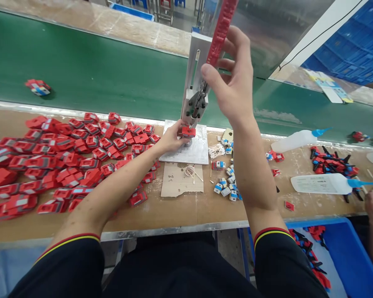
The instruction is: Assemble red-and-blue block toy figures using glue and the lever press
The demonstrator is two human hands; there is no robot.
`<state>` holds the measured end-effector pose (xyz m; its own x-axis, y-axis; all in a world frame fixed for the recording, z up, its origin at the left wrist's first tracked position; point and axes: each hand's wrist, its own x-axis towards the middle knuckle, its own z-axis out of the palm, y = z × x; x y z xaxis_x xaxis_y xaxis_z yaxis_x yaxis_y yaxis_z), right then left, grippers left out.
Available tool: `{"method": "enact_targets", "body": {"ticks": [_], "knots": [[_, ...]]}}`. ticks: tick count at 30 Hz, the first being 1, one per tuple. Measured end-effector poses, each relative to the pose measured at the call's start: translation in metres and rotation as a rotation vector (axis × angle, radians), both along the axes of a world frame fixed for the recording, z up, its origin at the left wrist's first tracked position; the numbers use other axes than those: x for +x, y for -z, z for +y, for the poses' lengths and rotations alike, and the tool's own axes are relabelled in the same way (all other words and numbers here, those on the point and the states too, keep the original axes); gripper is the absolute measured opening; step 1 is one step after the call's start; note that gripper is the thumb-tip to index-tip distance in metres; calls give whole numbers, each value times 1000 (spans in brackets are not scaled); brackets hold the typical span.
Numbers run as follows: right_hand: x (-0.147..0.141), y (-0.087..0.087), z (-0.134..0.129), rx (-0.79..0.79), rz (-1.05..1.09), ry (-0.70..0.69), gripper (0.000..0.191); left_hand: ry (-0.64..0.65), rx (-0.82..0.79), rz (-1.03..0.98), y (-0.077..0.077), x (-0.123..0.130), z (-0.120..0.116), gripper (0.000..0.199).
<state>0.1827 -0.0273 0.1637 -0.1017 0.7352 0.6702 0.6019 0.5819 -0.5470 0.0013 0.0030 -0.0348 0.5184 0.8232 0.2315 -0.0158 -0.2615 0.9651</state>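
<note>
Dark shirt (180, 269), blocky, glossy red part (189, 132)

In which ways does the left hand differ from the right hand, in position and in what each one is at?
The left hand is low, over the metal plate; the right hand is raised higher. The left hand pinches a small red piece under the press; the right hand curves around its long red handle. Both are bare.

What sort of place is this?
Probably a small-parts assembly workshop: a lever press stands on the bench beside a heap of red parts, with a green conveyor-like belt behind.
</note>
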Motion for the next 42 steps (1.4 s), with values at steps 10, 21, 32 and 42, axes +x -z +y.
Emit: {"method": "enact_targets", "body": {"ticks": [10, 21, 32, 42], "knots": [[-11, 18, -30, 10, -70, -28, 43, -8, 57, -3, 6, -1, -2, 51], [0, 59, -54, 202, -223, -202, 19, -26, 152, -48, 11, 2, -4, 46], [-4, 85, -88, -384, 527, -239, 50, -107, 93, -22, 7, 5, -14, 45], [-15, 51, -100, -1025, 591, -448, 70, -110, 79, 1, 1, 5, -17, 41]]}}
